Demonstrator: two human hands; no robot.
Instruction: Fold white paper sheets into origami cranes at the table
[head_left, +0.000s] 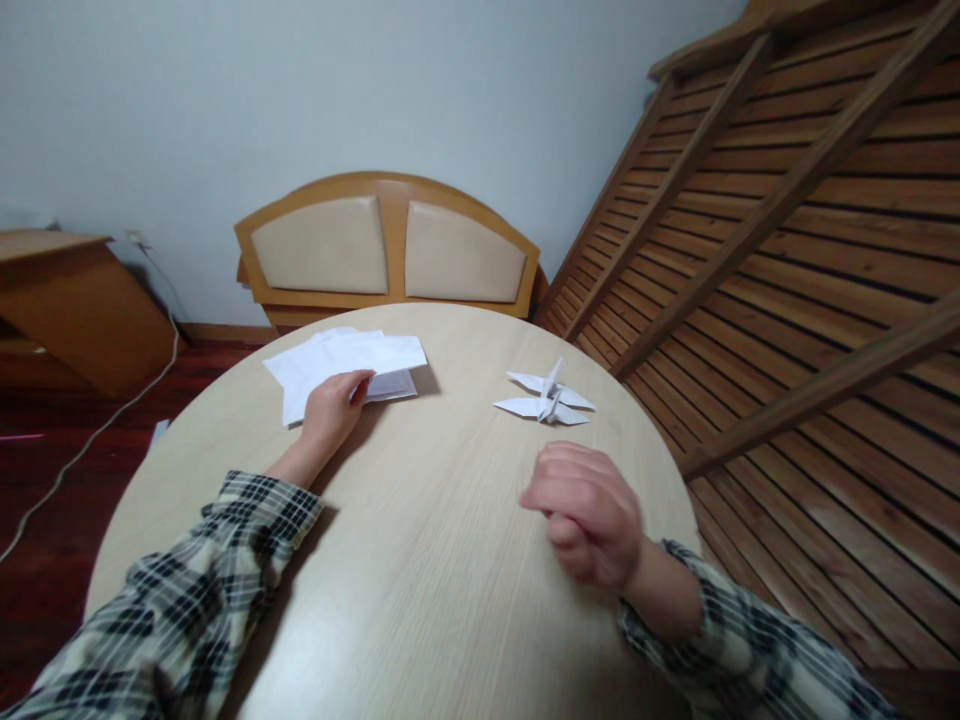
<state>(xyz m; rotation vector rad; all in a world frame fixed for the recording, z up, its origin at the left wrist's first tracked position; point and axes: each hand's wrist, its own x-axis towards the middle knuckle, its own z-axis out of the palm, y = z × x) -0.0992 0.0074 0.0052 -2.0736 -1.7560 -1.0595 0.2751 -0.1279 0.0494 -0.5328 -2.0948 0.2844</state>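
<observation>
A loose stack of white paper sheets [341, 365] lies at the far left of the round, pale wooden table [420, 560]. My left hand [330, 412] reaches out to it, fingers pinched on the near edge of a sheet. A folded white paper crane [546, 398] sits on the table at the far right. My right hand [589, 515] hovers closer to me, below the crane, fingers curled into a loose fist with nothing visible in them. Both arms wear plaid sleeves.
A wooden chair back with beige padding [386, 250] stands behind the table against a grey wall. A slatted wooden frame [787, 250] leans at the right. A wooden cabinet [71, 300] and a white cable [112, 410] are at the left on dark red floor.
</observation>
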